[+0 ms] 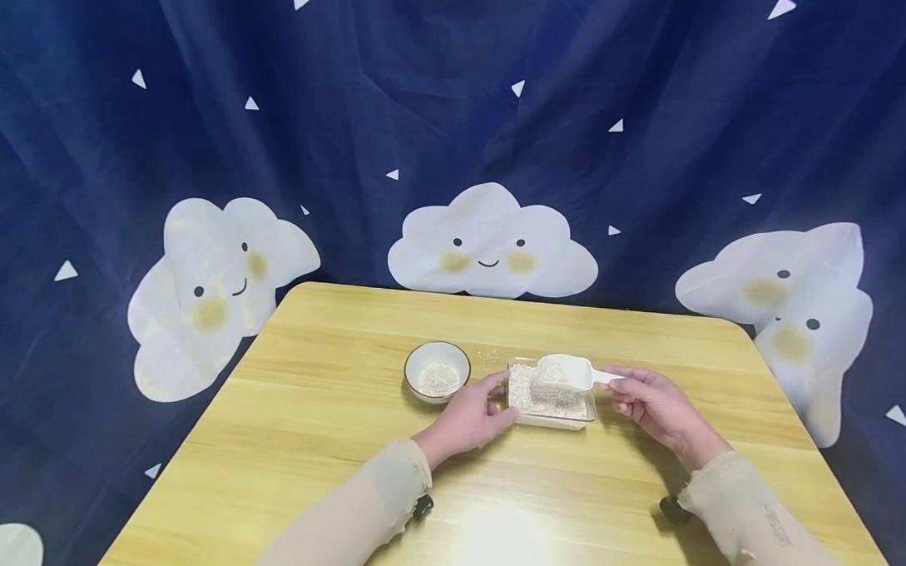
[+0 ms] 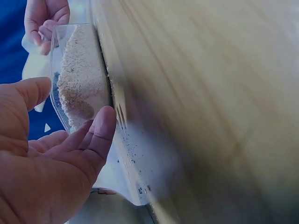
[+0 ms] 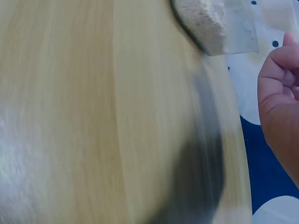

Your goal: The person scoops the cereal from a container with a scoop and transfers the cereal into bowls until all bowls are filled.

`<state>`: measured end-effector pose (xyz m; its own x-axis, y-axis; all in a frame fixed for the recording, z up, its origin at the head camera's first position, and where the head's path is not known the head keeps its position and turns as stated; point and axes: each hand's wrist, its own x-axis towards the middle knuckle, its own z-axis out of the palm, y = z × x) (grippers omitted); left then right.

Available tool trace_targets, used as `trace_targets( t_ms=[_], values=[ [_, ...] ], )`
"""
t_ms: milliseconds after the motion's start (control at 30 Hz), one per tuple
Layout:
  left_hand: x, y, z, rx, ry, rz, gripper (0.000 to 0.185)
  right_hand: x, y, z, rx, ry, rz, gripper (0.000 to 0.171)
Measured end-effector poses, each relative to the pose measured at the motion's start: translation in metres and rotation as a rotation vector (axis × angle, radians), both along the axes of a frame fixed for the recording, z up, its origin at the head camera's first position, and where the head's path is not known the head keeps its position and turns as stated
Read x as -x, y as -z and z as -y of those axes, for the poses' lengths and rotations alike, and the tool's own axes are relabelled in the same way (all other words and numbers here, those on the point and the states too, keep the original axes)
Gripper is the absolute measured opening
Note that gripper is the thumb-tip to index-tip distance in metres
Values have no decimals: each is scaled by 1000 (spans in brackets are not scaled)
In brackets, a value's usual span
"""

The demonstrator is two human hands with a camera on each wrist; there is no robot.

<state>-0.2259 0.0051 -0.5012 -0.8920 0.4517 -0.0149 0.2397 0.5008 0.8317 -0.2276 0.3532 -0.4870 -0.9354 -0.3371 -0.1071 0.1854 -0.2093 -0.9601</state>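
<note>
A clear rectangular container [image 1: 549, 421] of pale oat flakes [image 2: 81, 70] sits on the table. My left hand [image 1: 471, 417] is at its left end, fingertips and thumb touching the walls near the corner, both fairly straight. In my right hand [image 1: 654, 407] I pinch the handle of a white scoop [image 1: 566, 371] between thumb and fingers. The scoop is over the container, overlapping the oats in the head view; its inside is hard to make out. Left of the container stands a white bowl [image 1: 416, 373] with a dark rim, with some oats at its bottom.
The wooden table [image 1: 330, 379] reaches back to a dark blue curtain [image 1: 460, 83] printed with smiling clouds. A few stray flakes [image 1: 488, 353] lie on the wood between bowl and container. Sleeves cover both forearms, with a black device at each wrist.
</note>
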Motion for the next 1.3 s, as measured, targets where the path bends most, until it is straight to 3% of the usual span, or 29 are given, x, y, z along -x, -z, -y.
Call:
trace_targets(
  t_ms=[167,300,433,600,733,833,933,1033,1167,1300],
  values=[
    [-1,-1,1,24,-1,-10,77,0,0,-6,207,-62,-16,44],
    [-2,-3,0,38,-7,-7,77,1,-2,-4,312,-71,-5,48],
    [-6,-7,2,57,-7,-28,78,3,-4,0,318,-68,-6,44],
    [-18,-26,14,73,14,-116,74,5,-7,3,311,-65,-22,42],
    [-25,-44,40,47,1,-184,70,6,-11,5,299,-58,-18,41],
    [-20,-50,67,54,-63,-250,68,7,-15,7,286,-57,-9,41],
    [-10,-48,95,94,-154,-305,67,8,-19,9,271,-53,-12,40],
    [0,-38,120,150,-222,-300,70,10,-22,14,235,-49,-28,39],
    [8,-24,142,182,-236,-248,77,13,-27,24,174,-44,-48,35],
    [11,-13,149,192,-224,-210,81,18,-32,38,137,-36,-48,34]
  ],
)
